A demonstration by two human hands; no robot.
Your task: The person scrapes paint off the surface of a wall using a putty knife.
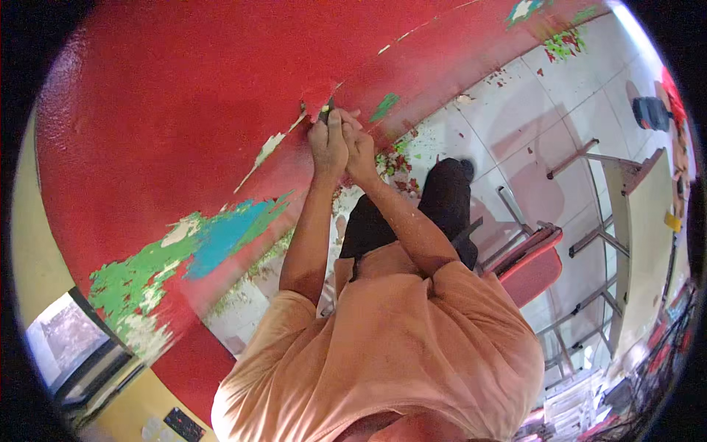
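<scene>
Both my hands are closed together on a paint scraper [325,113], only a short dark part of which shows beyond my fingers. Its tip is against the red painted wall [184,125], by a ragged patch of lifted red paint. My left hand [329,149] wraps the tool from the left side. Pressed against it from the right is my right hand [359,153], its fingers partly hidden. A pale scraped streak [269,149] runs down and left from the tool. Farther left, a large bared area shows green paint [147,265] and blue paint [228,237].
Red and green paint flakes [398,162] litter the white tiled floor [501,118] along the wall's foot. To the right stand a red-seated chair [532,272] and a pale table [642,250] with metal legs. A window [70,339] is at the lower left.
</scene>
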